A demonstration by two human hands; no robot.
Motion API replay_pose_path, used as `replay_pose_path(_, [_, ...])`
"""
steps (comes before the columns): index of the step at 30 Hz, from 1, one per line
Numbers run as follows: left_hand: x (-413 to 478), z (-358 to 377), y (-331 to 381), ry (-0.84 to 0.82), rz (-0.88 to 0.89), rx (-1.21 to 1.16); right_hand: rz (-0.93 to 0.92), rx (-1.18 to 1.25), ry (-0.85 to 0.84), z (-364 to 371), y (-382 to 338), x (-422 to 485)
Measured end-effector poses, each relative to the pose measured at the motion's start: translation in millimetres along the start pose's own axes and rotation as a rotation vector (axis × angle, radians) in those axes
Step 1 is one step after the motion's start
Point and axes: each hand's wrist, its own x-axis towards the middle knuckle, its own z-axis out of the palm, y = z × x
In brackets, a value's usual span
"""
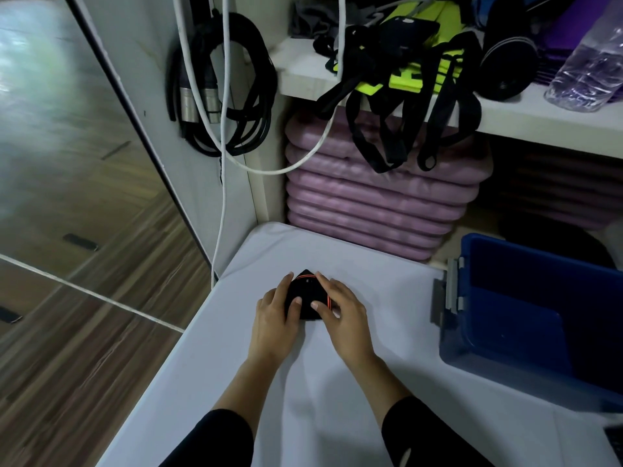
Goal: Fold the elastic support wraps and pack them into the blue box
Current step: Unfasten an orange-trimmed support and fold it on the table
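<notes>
Both arms, seen from above. Left hand (274, 315) and right hand (344, 315) are bare, with short nails showing on the thumbs. Left forearm (249, 382) and right forearm (381, 382) are uncovered from the wrist up to black sleeves. Left sleeve (215, 439) is plain, close-fitting fabric with a rounded hem. Right sleeve (435, 433) matches it and carries one small pale teardrop mark (404, 457).
</notes>
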Motion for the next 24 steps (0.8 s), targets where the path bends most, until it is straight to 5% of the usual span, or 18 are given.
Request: replay_pose_path(24, [-6, -8, 9, 0.079, -0.024, -0.155, 0.02, 0.183, 0.093, 5, -4, -11])
